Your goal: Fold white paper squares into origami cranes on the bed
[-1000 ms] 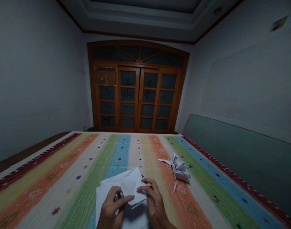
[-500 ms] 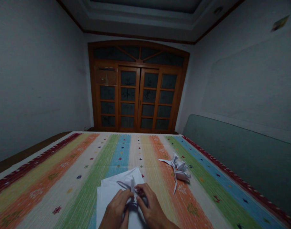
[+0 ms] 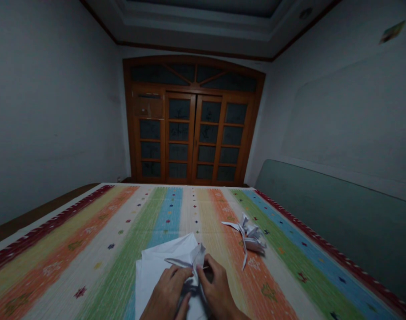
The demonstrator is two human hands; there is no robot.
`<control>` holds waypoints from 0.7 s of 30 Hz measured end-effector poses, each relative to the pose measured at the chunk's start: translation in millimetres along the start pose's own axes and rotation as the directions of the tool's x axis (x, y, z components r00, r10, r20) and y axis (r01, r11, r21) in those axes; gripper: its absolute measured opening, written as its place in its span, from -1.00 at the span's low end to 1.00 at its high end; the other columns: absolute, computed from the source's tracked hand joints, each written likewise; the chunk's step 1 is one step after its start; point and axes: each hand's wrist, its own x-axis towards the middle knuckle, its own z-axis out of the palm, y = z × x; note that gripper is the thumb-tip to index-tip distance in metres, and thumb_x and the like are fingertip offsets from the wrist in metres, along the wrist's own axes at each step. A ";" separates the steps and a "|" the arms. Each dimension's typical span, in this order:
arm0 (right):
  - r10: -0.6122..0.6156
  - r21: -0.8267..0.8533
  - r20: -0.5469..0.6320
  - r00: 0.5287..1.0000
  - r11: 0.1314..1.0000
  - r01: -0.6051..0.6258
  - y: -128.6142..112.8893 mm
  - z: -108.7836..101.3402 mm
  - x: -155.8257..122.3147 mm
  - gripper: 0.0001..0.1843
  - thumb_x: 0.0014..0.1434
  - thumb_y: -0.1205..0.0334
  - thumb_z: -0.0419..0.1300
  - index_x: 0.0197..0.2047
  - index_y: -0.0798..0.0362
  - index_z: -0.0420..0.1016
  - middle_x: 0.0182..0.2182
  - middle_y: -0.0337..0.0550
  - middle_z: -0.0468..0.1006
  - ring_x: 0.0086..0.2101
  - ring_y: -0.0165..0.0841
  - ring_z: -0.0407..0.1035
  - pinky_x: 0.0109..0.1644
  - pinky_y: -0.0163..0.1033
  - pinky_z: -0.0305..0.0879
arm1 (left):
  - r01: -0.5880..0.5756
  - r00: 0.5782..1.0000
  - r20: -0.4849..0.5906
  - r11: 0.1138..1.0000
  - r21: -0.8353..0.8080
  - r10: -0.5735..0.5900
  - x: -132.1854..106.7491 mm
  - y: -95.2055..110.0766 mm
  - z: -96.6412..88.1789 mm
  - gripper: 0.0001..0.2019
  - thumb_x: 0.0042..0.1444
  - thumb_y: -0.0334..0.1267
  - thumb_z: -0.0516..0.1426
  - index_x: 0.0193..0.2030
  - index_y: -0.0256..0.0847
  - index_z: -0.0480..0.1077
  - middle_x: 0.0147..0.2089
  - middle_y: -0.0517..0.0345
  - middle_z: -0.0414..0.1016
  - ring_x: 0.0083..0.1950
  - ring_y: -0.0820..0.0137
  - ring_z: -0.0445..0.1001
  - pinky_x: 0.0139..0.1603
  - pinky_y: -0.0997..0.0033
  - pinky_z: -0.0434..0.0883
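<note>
Between my two hands is a folded white paper piece [image 3: 186, 258] with thin pointed arms and an upright flap. My left hand [image 3: 169, 289] is closed on its left side, fingers bent over the folds. On the other side my right hand [image 3: 215, 286] pinches it between thumb and forefinger. My fingers cover its lower middle. Beneath lies a stack of white paper sheets [image 3: 146, 275], partly hidden by my hands and wrists. To the right sits a cluster of folded white paper [image 3: 252, 238] with long narrow points, touched by neither hand.
A striped, patterned cloth [image 3: 99, 249] covers the table. A greenish padded board or headboard [image 3: 323, 200] runs along the right side. Wooden doors with glass panes [image 3: 194, 133] stand at the far end, between pale walls.
The folded paper has turned and shifted slightly right; its upright flap now leans right and looks wider. My right hand has moved slightly right with it. The paper cluster has stayed put.
</note>
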 end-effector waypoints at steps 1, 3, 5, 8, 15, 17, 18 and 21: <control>0.001 -0.006 -0.020 1.000 1.000 -0.001 1.6 0.2 0.0 -0.66 0.30 -0.02 0.15 -0.38 0.06 0.42 -0.46 -0.14 0.57 -0.40 -0.25 0.48 -0.31 -0.28 0.36 | -0.005 1.000 0.001 1.000 0.024 0.005 -0.8 -1.2 1.5 -0.52 0.10 -0.52 0.09 0.17 -0.20 0.41 0.00 -0.13 0.58 -0.01 0.06 0.51 0.01 0.11 0.51; -0.013 -0.016 -0.056 0.998 1.000 0.013 4.3 0.8 -0.2 -0.63 0.29 -0.04 0.15 -0.40 0.06 0.42 -0.49 -0.16 0.55 -0.43 -0.27 0.47 -0.33 -0.30 0.35 | -0.016 1.000 0.008 0.997 0.076 0.015 -2.9 -4.2 4.1 -0.55 0.13 -0.49 0.08 0.17 -0.20 0.40 0.00 -0.12 0.58 -0.02 0.08 0.52 0.01 0.12 0.52; -0.033 -0.014 -0.079 0.996 0.999 0.032 5.5 0.9 -1.1 -0.61 0.30 -0.06 0.15 -0.40 0.06 0.43 -0.49 -0.16 0.56 -0.43 -0.27 0.48 -0.33 -0.31 0.37 | -0.021 1.000 0.011 0.992 0.124 0.020 -5.4 -7.3 5.8 -0.55 0.16 -0.45 0.09 0.20 -0.18 0.36 0.03 -0.10 0.58 -0.01 0.09 0.53 0.01 0.13 0.54; -0.054 0.020 -0.093 0.994 0.998 0.056 4.8 -0.4 -3.2 -0.63 0.33 -0.06 0.14 -0.29 0.07 0.52 -0.40 -0.12 0.61 -0.35 -0.25 0.53 -0.25 -0.30 0.43 | -0.013 1.000 0.009 0.981 0.195 0.012 -8.8 -10.1 6.2 -0.50 0.19 -0.39 0.12 0.29 -0.13 0.29 0.09 -0.08 0.57 0.05 0.07 0.53 0.06 0.12 0.54; -0.055 0.133 -0.137 0.989 0.988 0.073 12.7 -4.7 -7.2 -0.61 0.35 -0.09 0.13 -0.19 0.06 0.56 -0.34 -0.10 0.64 -0.33 -0.24 0.55 -0.22 -0.29 0.49 | -0.018 0.998 0.055 0.970 0.242 0.005 -12.7 -20.6 4.7 -0.35 0.24 -0.17 0.15 0.45 -0.10 0.10 0.21 -0.11 0.52 0.10 0.00 0.52 0.08 0.07 0.52; -0.037 0.175 -0.143 0.989 0.983 0.062 17.0 -4.6 -6.9 -0.60 0.34 -0.10 0.14 -0.16 0.08 0.56 -0.33 -0.07 0.66 -0.33 -0.22 0.56 -0.22 -0.29 0.50 | -0.068 0.996 0.075 0.966 0.249 0.051 -13.8 -29.0 4.5 -0.35 0.27 -0.08 0.13 0.45 -0.12 0.09 0.22 -0.12 0.52 0.14 -0.01 0.51 0.09 0.06 0.50; -0.022 0.199 -0.148 0.989 0.979 0.052 18.3 -4.5 -6.3 -0.59 0.33 -0.12 0.15 -0.14 0.08 0.56 -0.31 -0.06 0.66 -0.31 -0.21 0.56 -0.21 -0.28 0.51 | -0.106 0.992 0.093 0.963 0.248 0.085 -14.1 -33.0 3.9 -0.33 0.27 -0.02 0.13 0.46 -0.13 0.10 0.21 -0.11 0.54 0.15 -0.01 0.51 0.10 0.06 0.49; 0.049 0.279 -0.183 0.982 0.960 0.004 16.8 -5.4 -2.5 -0.51 0.27 -0.21 0.19 -0.09 0.08 0.58 -0.20 0.01 0.68 -0.17 -0.13 0.57 -0.06 -0.21 0.50 | -0.169 0.983 0.117 0.952 0.254 0.144 -13.6 -38.2 -0.5 -0.32 0.25 0.17 0.09 0.44 -0.05 0.17 0.21 -0.06 0.54 0.20 -0.03 0.48 0.11 0.03 0.47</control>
